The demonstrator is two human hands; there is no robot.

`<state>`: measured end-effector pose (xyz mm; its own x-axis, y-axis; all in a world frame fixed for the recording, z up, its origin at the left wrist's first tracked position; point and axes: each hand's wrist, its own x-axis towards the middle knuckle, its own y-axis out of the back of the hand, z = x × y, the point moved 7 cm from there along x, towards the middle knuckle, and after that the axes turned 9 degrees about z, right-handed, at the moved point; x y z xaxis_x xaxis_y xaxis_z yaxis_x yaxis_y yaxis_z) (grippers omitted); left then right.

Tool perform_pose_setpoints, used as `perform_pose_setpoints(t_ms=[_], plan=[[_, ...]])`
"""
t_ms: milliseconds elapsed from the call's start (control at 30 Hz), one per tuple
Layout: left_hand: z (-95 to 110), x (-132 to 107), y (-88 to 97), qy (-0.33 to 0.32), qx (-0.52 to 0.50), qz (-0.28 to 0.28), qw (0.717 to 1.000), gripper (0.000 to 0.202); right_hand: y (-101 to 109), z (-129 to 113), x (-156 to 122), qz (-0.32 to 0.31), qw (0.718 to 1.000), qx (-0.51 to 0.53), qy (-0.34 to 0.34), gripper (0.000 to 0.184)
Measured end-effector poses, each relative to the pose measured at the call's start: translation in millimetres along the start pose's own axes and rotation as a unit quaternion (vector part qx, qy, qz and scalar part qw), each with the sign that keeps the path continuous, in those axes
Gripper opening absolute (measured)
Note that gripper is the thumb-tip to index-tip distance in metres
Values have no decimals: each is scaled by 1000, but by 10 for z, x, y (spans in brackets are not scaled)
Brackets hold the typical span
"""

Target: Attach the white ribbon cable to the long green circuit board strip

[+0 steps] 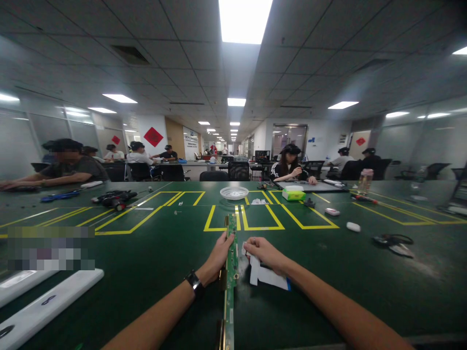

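Note:
A long, narrow green circuit board (231, 272) runs away from me, raised in front of my body, with brownish-gold flaps along its left edge. My left hand (219, 257) is wrapped round its left side, thumb on the face of the board. Just right of the board, my right hand (265, 253) pinches the end of a white flat ribbon cable (272, 278). The cable bends below that hand and ends in a blue tip. Whether its pinched end touches the board I cannot tell.
A white round basket (234, 193) stands beyond the board, with a green-and-yellow packet (294, 195) to its right. Long white cases (54, 306) lie at the near left. Dark tools (115, 198) and a cable coil (394, 240) lie farther out. A person (292, 165) sits across the table.

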<state>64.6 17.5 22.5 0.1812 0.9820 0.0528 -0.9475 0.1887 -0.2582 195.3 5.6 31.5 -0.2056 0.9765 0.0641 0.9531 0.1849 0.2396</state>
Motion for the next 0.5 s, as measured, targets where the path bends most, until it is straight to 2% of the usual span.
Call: perform_pose_setpoints(t_ms=[100,233,500], plan=[[-22,3,-2,-2,15,-1,1000,50,-101,16,-28,-28,999,13,-13,38],[44,-13,13,-32,29,16,999,47,-161,55,-27,-52,998,17,-3,39],[127,-63,6,-43,49,29,997,48,-154,59,-8,-49,998,-5,40,44]])
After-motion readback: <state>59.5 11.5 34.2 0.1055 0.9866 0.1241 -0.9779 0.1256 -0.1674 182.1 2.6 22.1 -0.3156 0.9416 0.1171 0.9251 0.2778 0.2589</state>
